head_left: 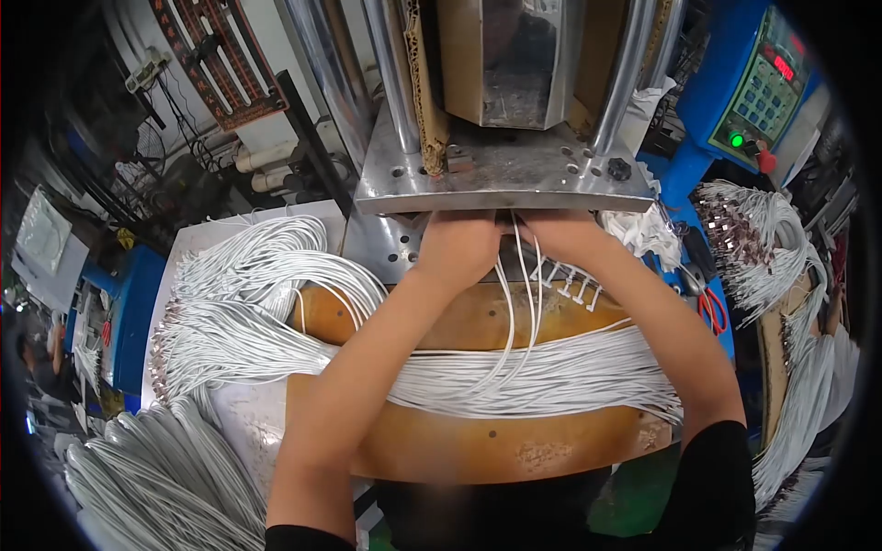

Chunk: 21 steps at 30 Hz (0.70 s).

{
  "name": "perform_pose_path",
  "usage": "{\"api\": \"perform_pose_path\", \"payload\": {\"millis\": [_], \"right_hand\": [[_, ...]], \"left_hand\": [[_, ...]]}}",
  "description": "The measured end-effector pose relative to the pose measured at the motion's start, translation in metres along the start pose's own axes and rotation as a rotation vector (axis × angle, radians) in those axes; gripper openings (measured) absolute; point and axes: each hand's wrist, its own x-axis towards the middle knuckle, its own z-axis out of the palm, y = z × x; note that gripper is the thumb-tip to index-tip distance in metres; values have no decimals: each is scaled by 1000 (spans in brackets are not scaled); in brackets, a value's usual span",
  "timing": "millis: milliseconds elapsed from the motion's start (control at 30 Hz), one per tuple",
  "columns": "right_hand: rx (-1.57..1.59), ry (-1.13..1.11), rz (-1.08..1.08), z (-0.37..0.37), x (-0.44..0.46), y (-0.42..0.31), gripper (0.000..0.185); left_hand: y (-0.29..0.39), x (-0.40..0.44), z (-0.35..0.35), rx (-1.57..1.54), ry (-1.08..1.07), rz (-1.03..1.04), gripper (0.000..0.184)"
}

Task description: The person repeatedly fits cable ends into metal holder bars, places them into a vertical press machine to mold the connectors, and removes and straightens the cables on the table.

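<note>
My left hand (459, 242) and my right hand (562, 233) reach under the metal upper plate (505, 184) of a press. The plate hides the fingers of both, so their grip cannot be made out. Between the hands, a few thin white cables (508, 308) run down from under the plate to a long bundle of white cables (551, 372). That bundle lies across a brown-orange board (496, 450), below my forearms. Close to my right wrist is a small row of white plastic pieces (570, 286).
Coiled white cables (257, 266) are heaped at the left, with thicker grey-white coils (165, 468) below them. A blue control box (753, 92) with a lit green button stands at the right. Near it are red-handled pliers (712, 310) and hanging cables with small metal ends (749, 234).
</note>
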Motion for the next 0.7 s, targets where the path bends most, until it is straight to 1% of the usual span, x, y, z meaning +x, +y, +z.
{"api": "perform_pose_path", "payload": {"millis": [67,133,233,300,367,433,467,500,533,567,600,667,700], "right_hand": [[11,-4,55,4,10,1,37],[14,-3,72,10,18,4,37],[129,166,89,21,19,7,36],[77,223,44,17,7,10,37],[-1,302,-18,15,-11,5,40],[243,170,15,-33,-61,-32,45],[271,103,74,-51,-93,-52,47],[300,36,135,-62,-126,-70,49],[299,120,20,-63,-163,-81,54],[311,63,39,-71,-193,-94,58],[324,6,63,-80,-218,-107,62],[334,-129,129,-91,-253,-123,72],[334,-134,131,-85,-265,-124,72]], "left_hand": [[-9,5,4,-77,61,82,35],[-14,8,9,-29,70,69,35],[-3,11,3,60,102,55,35],[9,15,-10,-83,-198,-171,32],[17,-2,-21,-241,-195,-163,29],[57,-48,-87,-665,-392,-201,27],[78,-71,-122,-861,-492,-252,26],[95,-114,-144,-1008,-444,-201,23],[97,-156,-152,-1209,-538,-128,25],[102,-170,-170,-1340,-747,-12,31],[105,-213,-151,-1473,-712,42,33],[110,-268,-139,-1383,-863,-290,26],[107,-300,-121,-1313,-724,-468,24]]}}
